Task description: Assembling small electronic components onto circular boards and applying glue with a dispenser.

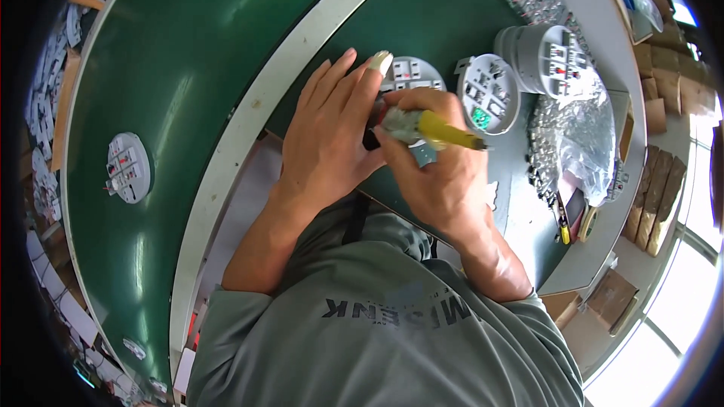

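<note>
In front of me, a round white plastic housing (416, 69) with small dark and red parts inside lies on the dark green work surface, partly hidden by my hands. My left hand (326, 132) rests at its left edge, fingers stretched out and apart, a whitish cover on one fingertip. My right hand (445, 162) is closed around a yellow-and-clear-handled tool (445, 130), likely a screwdriver; its upper end points up to the right. The tool's working end is hidden between my hands. Close by on the right sits another round white housing (489, 94) with a green piece inside.
A stack of round white housings (554, 60) stands at the right, beside a clear plastic bag (592, 132) and many small metal parts. A yellow-ended tool (563, 226) and a tape roll (588, 224) lie nearer. Left of a pale rail (256, 102), the green belt carries another housing (130, 168).
</note>
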Demonstrator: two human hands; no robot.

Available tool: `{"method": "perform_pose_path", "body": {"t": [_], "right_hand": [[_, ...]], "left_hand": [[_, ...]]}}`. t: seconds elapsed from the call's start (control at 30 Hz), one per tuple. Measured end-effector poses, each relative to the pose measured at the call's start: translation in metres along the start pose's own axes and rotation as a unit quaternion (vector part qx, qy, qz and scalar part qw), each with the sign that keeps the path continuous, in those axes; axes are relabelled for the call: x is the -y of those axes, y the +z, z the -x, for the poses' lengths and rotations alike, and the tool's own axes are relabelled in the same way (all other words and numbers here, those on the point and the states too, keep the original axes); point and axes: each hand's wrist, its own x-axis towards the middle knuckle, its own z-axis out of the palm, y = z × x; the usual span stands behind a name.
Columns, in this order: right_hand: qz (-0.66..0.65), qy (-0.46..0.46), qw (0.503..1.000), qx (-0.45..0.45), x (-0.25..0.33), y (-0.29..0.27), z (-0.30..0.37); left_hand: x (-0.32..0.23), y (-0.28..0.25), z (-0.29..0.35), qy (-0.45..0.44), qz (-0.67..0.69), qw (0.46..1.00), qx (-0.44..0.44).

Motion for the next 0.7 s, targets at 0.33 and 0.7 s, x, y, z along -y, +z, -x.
{"method": "perform_pose_path", "body": {"t": [0.33, 0.7], "right_hand": [[-0.196, 0.076, 0.956, -0.203, -0.028, -0.033, 0.024], [-0.088, 0.016, 0.973, -0.212, -0.033, 0.011, 0.014]], "left_hand": [[0.001, -0.005, -0.008, -0.022, 0.023, 0.999, 0.014], [0.001, -0.005, -0.016, -0.007, 0.017, 1.000, 0.021]]}}
